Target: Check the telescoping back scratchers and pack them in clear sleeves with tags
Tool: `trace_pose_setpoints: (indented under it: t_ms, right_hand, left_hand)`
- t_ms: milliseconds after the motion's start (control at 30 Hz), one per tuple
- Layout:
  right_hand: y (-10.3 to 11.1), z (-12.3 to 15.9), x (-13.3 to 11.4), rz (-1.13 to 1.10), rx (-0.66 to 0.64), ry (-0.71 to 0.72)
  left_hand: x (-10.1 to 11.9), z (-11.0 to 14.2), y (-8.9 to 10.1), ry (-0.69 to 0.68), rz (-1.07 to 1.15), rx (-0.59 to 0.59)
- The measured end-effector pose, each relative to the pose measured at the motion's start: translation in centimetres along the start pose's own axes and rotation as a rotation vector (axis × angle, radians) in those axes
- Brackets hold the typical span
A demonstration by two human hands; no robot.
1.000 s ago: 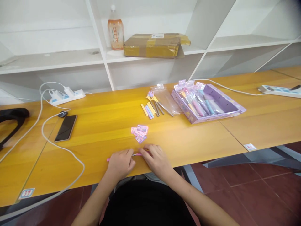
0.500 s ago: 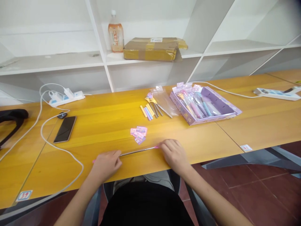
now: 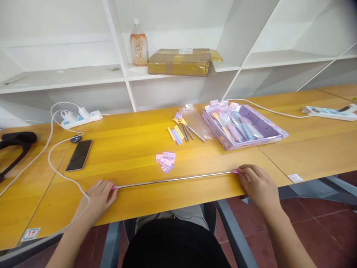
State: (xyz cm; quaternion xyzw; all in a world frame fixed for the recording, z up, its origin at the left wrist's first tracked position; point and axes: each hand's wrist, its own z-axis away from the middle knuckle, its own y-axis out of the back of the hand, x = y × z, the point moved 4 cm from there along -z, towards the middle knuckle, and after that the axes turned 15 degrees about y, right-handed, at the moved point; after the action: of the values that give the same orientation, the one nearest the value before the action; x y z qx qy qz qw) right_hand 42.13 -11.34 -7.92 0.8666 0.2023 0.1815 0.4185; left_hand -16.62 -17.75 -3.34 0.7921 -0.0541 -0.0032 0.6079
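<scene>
Head view, from left to right: a black frame (image 3: 17, 149) sits at the far left of the tabletop (image 3: 134, 152), cut off by the picture's edge. Beside it a white cable (image 3: 49, 149) loops down across the left wrist. A white power strip (image 3: 81, 119) with plugs in it lies near the shelf (image 3: 67, 78), with a small black mouse (image 3: 76, 139) and a dark phone (image 3: 79, 155) nearer the person. The left hand (image 3: 96, 199) has its fingers closed on the pink left end of a thin metal rod (image 3: 175, 179), which runs between the two hands, just above the near edge. On the shelf stand an orange bottle (image 3: 139, 48) and a taped box (image 3: 181, 62). Pink cards (image 3: 166, 161) overlap in front of the rod's middle; farther back lie yellow, lilac and blue tubes (image 3: 175, 134), metal rods with yellow and purple hand-shaped heads (image 3: 181, 119), and a clear bag (image 3: 196, 121). Next to the bag, a purple tray (image 3: 262, 119) holds wrapped pieces (image 3: 232, 123) in its left part. The right hand (image 3: 258, 186) has its fingers closed on the thin metal rod's pink right end. At far right lies another strip (image 3: 330, 112).
</scene>
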Motion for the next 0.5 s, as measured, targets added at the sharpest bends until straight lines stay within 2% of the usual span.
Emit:
trace_pose_setpoints:
  t_ms: [100, 300, 500]
  right_hand:
    - [0.4, -0.1, 0.1, -0.005, -0.013, -0.031]
    - [0.4, -0.1, 0.0, -0.013, -0.012, -0.011]
    - [0.4, 0.2, 1.1, -0.010, 0.000, 0.008]
  left_hand:
    - [0.0, 0.1, -0.3, 0.020, 0.007, -0.039]
    - [0.7, 0.5, -1.0, 0.148, -0.093, -0.225]
    - [0.2, 0.5, -1.0, 0.170, -0.127, -0.314]
